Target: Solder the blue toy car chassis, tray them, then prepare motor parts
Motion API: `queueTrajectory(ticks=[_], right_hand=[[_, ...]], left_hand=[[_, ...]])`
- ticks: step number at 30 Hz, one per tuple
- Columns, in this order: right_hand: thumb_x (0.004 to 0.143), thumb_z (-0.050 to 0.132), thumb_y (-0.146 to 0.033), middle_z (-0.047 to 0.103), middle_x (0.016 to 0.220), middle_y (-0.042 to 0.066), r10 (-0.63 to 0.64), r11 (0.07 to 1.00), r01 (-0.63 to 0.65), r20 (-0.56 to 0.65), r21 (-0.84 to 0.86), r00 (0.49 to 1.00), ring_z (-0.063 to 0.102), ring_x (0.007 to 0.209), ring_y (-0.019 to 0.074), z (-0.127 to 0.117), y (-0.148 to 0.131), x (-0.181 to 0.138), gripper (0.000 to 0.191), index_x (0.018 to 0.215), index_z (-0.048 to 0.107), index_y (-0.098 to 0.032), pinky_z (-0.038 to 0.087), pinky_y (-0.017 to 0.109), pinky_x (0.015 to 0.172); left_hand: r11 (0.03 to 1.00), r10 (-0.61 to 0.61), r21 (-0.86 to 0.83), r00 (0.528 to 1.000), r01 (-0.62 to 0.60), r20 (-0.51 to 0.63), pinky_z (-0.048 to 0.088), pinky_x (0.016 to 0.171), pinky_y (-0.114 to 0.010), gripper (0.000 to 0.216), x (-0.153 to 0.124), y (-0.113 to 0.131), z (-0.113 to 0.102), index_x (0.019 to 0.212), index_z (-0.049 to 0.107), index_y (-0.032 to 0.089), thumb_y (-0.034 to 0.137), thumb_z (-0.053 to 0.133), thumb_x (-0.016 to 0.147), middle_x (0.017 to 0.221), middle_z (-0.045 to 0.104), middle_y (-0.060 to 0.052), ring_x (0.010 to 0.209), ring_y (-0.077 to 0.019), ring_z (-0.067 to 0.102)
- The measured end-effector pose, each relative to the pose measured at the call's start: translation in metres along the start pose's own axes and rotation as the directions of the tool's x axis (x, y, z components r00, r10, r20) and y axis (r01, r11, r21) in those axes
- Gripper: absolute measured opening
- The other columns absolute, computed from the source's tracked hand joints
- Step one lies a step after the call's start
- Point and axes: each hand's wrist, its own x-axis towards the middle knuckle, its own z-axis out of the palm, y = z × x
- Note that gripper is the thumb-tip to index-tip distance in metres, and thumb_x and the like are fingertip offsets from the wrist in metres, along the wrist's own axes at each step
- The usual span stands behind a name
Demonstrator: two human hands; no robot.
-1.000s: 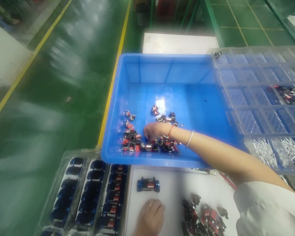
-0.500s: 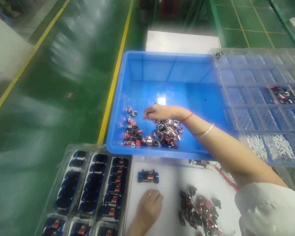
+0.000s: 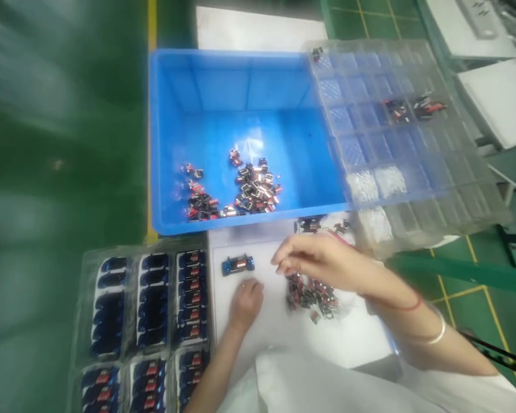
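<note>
My left hand (image 3: pixel 246 301) rests on the white board (image 3: pixel 266 330) with its fingers curled in; whatever they may hold is hidden. Just beyond it lies a small blue-and-black toy car chassis (image 3: pixel 238 264) with a red and silver part in its middle. My right hand (image 3: pixel 316 258) hovers above the board, fingers bent and tips drawn together, slightly blurred. Any piece in its fingertips cannot be made out. Under and in front of that hand is a pile of small red, black and silver parts (image 3: pixel 313 295).
A blue bin (image 3: pixel 241 221) behind the board holds heaps of similar small parts (image 3: pixel 258 186). Clear compartment trays (image 3: pixel 447 155) stand at right, some with white pieces. At left, a clear tray (image 3: pixel 129 246) carries rows of blue car bodies (image 3: pixel 152 298).
My right hand has come out of the blue bin, back over the board near the parts pile. My left hand stays by the chassis. The camera view has shifted.
</note>
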Motion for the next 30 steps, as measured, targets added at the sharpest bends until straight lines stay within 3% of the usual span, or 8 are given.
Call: queueTrajectory(ticks=[3, 7, 11, 15, 20, 25, 27, 30], right_hand=[[0.091, 0.055, -0.027, 0.073, 0.091, 0.005, 0.194, 0.973, -0.217, -0.238, -0.075, 0.952, 0.07, 0.078, 0.016, 0.027, 0.068, -0.036, 0.014, 0.091, 0.067, -0.02, 0.058, 0.029, 0.073], [0.086, 0.053, -0.02, 0.075, 0.093, 0.005, 0.314, 0.858, -0.465, -0.496, -0.217, 0.81, 0.071, 0.082, 0.0204, 0.04, 0.135, -0.085, 0.02, 0.088, 0.072, -0.023, 0.058, 0.034, 0.079], [0.087, 0.048, -0.02, 0.076, 0.099, 0.01, 0.374, 0.733, -0.652, -0.686, -0.194, 0.625, 0.073, 0.088, 0.0252, 0.029, 0.169, -0.119, 0.025, 0.096, 0.072, -0.021, 0.057, 0.039, 0.086], [0.088, 0.043, -0.018, 0.074, 0.1, 0.016, 0.374, 0.67, -0.718, -0.752, -0.185, 0.543, 0.071, 0.095, 0.0291, 0.018, 0.192, -0.123, 0.031, 0.104, 0.069, -0.015, 0.055, 0.042, 0.09], [0.086, 0.046, -0.015, 0.071, 0.109, 0.02, 0.379, 0.643, -0.734, -0.743, -0.218, 0.552, 0.072, 0.084, 0.0272, 0.016, 0.202, -0.125, 0.034, 0.112, 0.067, -0.012, 0.056, 0.041, 0.087], [0.089, 0.047, -0.021, 0.073, 0.106, 0.018, 0.382, 0.634, -0.726, -0.708, -0.267, 0.594, 0.074, 0.086, 0.0289, 0.006, 0.168, -0.139, 0.032, 0.112, 0.069, -0.016, 0.058, 0.04, 0.08], [0.092, 0.047, -0.027, 0.075, 0.101, 0.013, 0.37, 0.684, -0.669, -0.652, -0.292, 0.662, 0.074, 0.087, 0.0264, 0.001, 0.141, -0.137, 0.031, 0.111, 0.07, -0.02, 0.059, 0.036, 0.079], [0.095, 0.048, -0.033, 0.075, 0.108, 0.008, 0.252, 0.853, -0.423, -0.469, -0.304, 0.846, 0.073, 0.093, 0.0239, -0.003, 0.094, -0.119, 0.03, 0.113, 0.07, -0.024, 0.059, 0.035, 0.083]], left_hand=[[1.0, 0.026, -0.014, 1.0, -0.026, -0.002, 0.053, 0.072, -0.031, 0.02, 0.003, -0.002, -0.001, 0.09, 0.063, 0.017, 0.004, 0.048, 0.09, 0.083, 0.067, -0.006, 0.075, -0.0183, 0.062], [0.998, 0.057, -0.015, 0.998, -0.057, -0.013, 0.053, 0.074, -0.032, 0.021, 0.004, -0.004, 0.0, 0.093, 0.065, 0.017, 0.004, 0.049, 0.09, 0.087, 0.068, -0.007, 0.078, -0.0188, 0.063], [0.997, 0.073, -0.013, 0.997, -0.073, -0.019, 0.054, 0.076, -0.034, 0.023, 0.004, -0.006, 0.003, 0.095, 0.067, 0.018, 0.005, 0.05, 0.089, 0.088, 0.068, -0.008, 0.079, -0.0193, 0.064], [0.997, 0.08, 0.0, 0.997, -0.08, -0.022, 0.054, 0.075, -0.034, 0.022, 0.003, -0.006, 0.004, 0.094, 0.067, 0.017, 0.004, 0.05, 0.089, 0.087, 0.068, -0.008, 0.078, -0.0192, 0.063], [0.997, 0.076, 0.002, 0.997, -0.076, -0.002, 0.056, 0.074, -0.034, 0.023, 0.002, -0.008, 0.005, 0.094, 0.068, 0.018, 0.005, 0.05, 0.089, 0.087, 0.068, -0.008, 0.078, -0.0191, 0.064], [0.997, 0.06, -0.051, 0.998, -0.059, 0.01, 0.056, 0.074, -0.034, 0.024, 0.006, -0.007, 0.003, 0.095, 0.068, 0.018, 0.005, 0.048, 0.09, 0.088, 0.068, -0.008, 0.079, -0.0189, 0.066], [0.994, 0.064, -0.089, 0.998, -0.063, 0.008, 0.057, 0.074, -0.033, 0.024, 0.01, -0.001, -0.003, 0.095, 0.067, 0.018, 0.005, 0.048, 0.09, 0.087, 0.067, -0.007, 0.079, -0.0181, 0.066], [0.984, 0.097, -0.151, 0.995, -0.095, 0.006, 0.058, 0.074, -0.029, 0.023, 0.024, 0.015, -0.024, 0.097, 0.065, 0.018, 0.005, 0.047, 0.091, 0.088, 0.066, -0.006, 0.08, -0.0153, 0.066]])
